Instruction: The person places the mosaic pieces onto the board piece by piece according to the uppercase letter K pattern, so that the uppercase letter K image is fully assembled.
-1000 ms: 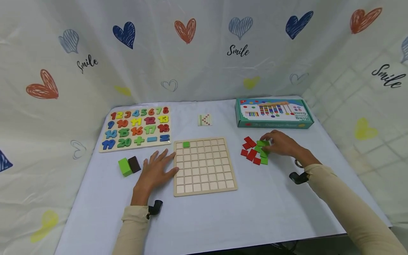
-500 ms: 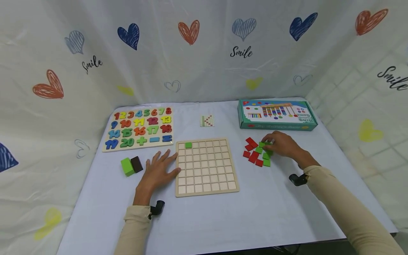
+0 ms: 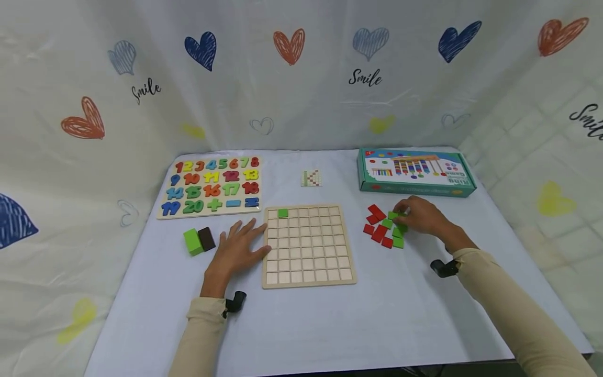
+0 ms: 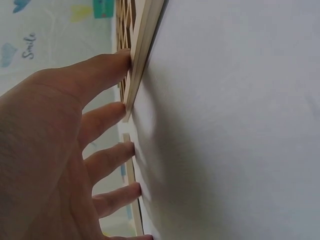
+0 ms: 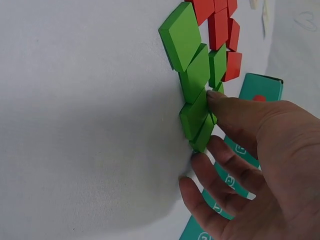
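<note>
A wooden grid board (image 3: 308, 246) lies flat, with one green square tile (image 3: 282, 213) in its top row. My left hand (image 3: 235, 251) rests beside its left edge, fingers spread; in the left wrist view the thumb (image 4: 107, 72) touches the board's rim (image 4: 142, 50). My right hand (image 3: 424, 217) is at the far side of a pile of loose green tiles (image 3: 398, 242) and red tiles (image 3: 379, 233). In the right wrist view its thumb and forefinger lie on either side of a green tile (image 5: 203, 134) and pinch it; other fingers are loosely curled.
A number puzzle board (image 3: 214, 188) lies back left, with a green block (image 3: 192, 242) and a dark brown block (image 3: 206, 239) before it. A small patterned card (image 3: 311, 178) lies behind the grid. A teal box (image 3: 416, 172) stands back right, just behind my right hand.
My right hand stays at the green tiles, its fingers shifting slightly among them. My left hand keeps its place beside the board. The whole head view has drifted slightly.
</note>
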### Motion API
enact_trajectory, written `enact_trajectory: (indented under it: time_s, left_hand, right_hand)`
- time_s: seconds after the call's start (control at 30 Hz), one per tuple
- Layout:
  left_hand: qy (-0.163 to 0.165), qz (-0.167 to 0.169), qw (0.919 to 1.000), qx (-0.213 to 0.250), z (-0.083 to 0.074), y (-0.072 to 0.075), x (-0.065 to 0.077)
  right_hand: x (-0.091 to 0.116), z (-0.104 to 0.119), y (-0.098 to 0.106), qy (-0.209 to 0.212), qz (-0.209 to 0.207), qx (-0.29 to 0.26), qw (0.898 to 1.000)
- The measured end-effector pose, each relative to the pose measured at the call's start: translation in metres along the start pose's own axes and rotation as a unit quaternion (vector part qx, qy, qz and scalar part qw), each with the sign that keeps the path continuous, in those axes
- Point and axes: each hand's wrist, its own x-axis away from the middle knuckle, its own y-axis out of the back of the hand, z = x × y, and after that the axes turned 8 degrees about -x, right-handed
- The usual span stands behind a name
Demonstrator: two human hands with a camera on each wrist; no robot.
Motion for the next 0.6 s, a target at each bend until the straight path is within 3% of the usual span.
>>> enact_trajectory:
  time_s: [0.37, 0.6]
  left_hand:
    - [-0.005, 0.001, 1.0000, -0.003, -0.001, 0.000, 0.000]
    - [-0.009, -0.006, 0.9999, 0.005, 0.000, 0.001, -0.001]
  right_hand:
    - [0.001, -0.010, 0.001, -0.020, -0.002, -0.027, 0.999]
    - [0.000, -0.012, -0.002, -0.005, -0.036, -0.034, 0.999]
